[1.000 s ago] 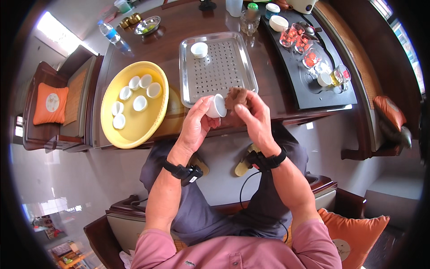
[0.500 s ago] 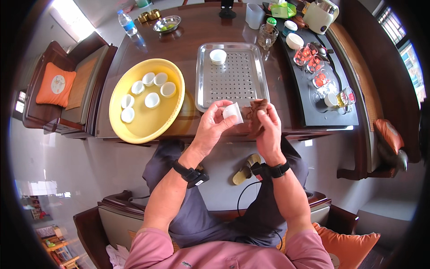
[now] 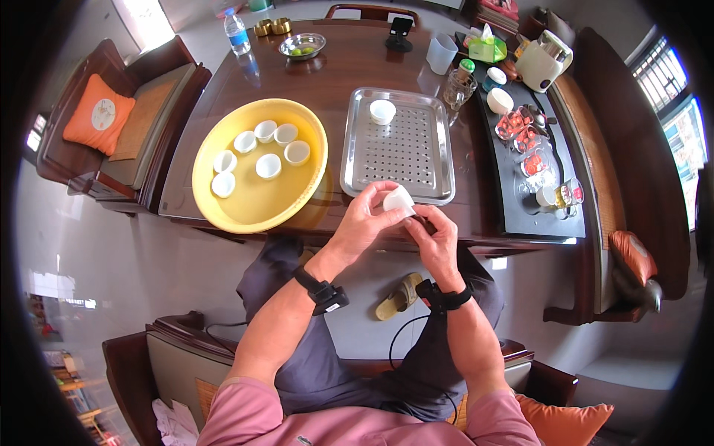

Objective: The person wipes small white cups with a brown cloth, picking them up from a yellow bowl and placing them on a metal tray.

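Note:
My left hand (image 3: 361, 221) grips a small white cup (image 3: 399, 199), tilted on its side, just off the near edge of the perforated steel tray (image 3: 445, 195). Close against the cup's rim, my right hand (image 3: 437, 241) is closed on a brown cloth (image 3: 425, 224); most of the cloth is hidden by the fingers. Another white cup (image 3: 382, 111) stands on the far part of the tray. To the left, a yellow basin (image 3: 314, 186) holds several more white cups (image 3: 268, 166).
On the right, a black tea tray (image 3: 520, 215) carries glasses with red contents (image 3: 534, 162), a white bowl (image 3: 500, 101) and a cream kettle (image 3: 544, 63). A glass mug (image 3: 460, 91) stands beside it. Farther back are a steel bowl (image 3: 311, 41) and a water bottle (image 3: 237, 33).
My right hand has come in to the cup with the cloth, now mostly hidden in its fingers. The left hand still holds the cup. The whole view has shifted slightly.

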`<state>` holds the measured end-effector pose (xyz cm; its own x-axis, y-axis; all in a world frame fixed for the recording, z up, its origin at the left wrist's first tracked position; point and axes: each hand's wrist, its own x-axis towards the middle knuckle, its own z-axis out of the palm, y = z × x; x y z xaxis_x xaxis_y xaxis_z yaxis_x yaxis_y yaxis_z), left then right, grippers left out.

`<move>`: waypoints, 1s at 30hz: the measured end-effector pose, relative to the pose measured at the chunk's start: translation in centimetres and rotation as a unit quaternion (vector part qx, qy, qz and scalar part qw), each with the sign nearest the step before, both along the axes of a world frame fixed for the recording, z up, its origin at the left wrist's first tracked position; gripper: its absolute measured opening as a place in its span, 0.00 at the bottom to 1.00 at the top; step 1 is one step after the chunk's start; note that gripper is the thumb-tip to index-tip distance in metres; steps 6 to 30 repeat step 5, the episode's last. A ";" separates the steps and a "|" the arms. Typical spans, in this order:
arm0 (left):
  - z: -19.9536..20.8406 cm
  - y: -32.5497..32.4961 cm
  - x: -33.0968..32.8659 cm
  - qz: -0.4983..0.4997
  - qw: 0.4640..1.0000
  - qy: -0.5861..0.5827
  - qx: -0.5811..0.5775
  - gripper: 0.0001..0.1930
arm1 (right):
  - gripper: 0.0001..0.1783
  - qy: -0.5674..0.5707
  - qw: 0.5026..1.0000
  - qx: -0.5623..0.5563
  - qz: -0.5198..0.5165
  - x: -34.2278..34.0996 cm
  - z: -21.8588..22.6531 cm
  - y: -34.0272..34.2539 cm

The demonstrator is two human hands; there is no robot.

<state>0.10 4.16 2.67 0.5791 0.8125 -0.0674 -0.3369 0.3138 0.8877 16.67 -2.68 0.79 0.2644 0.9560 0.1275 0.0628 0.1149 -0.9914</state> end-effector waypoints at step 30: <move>0.3 -0.3 -0.7 0.057 0.997 0.047 -0.019 0.26 | 0.09 -0.239 0.968 0.000 -0.074 0.7 2.6 2.5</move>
